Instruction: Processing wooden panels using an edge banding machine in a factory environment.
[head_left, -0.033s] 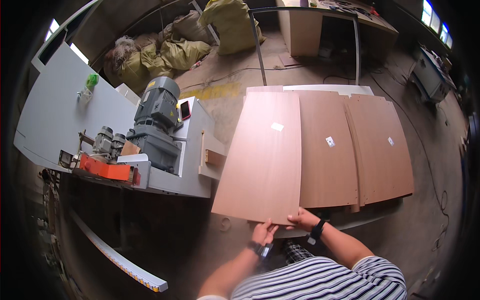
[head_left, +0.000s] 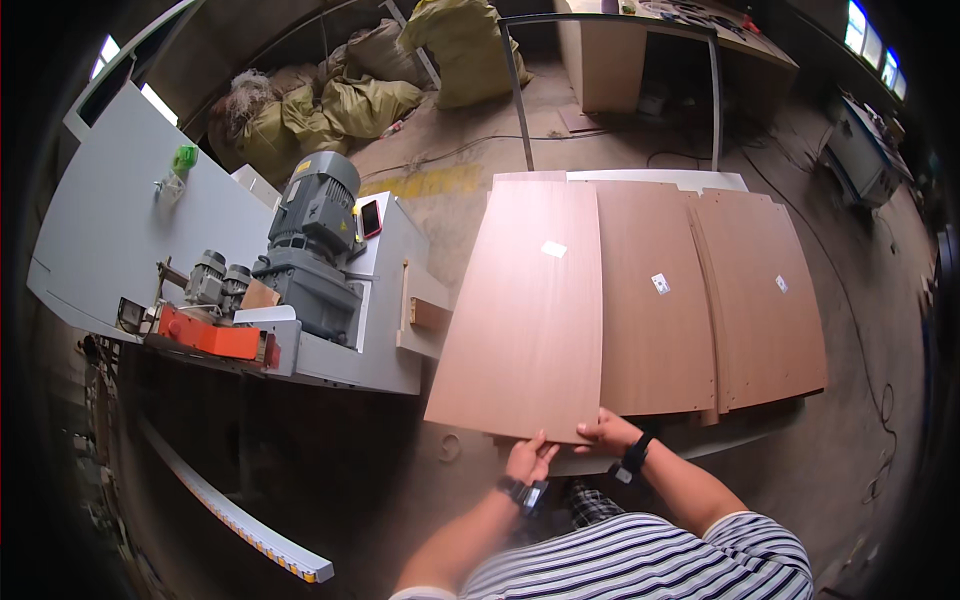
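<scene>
A light reddish-brown wood panel point(head_left: 525, 330) with a small white label lies at the left of a stack, its left side reaching past the stack. My left hand point(head_left: 528, 458) holds the panel's near edge, thumb on top and fingers partly hidden underneath. Close by, my right hand point(head_left: 608, 433) grips the near right corner, the thumb over the top face. To the right lie a second wood panel point(head_left: 655, 340) and a third wood panel point(head_left: 768, 320), each with a white label. A narrow strip point(head_left: 706, 300) runs between those two.
At the left stands a grey-white machine point(head_left: 390, 330) with a large grey motor point(head_left: 318, 205), an orange guard point(head_left: 208, 335) and a phone point(head_left: 371, 219) on top. A metal frame point(head_left: 610, 18) rises behind the stack. Sacks point(head_left: 370, 105) lie far back, and a cable point(head_left: 850, 290) crosses the floor at right.
The held panel has shifted very slightly away from me, and both hands have moved with it. Their grip looks the same.
</scene>
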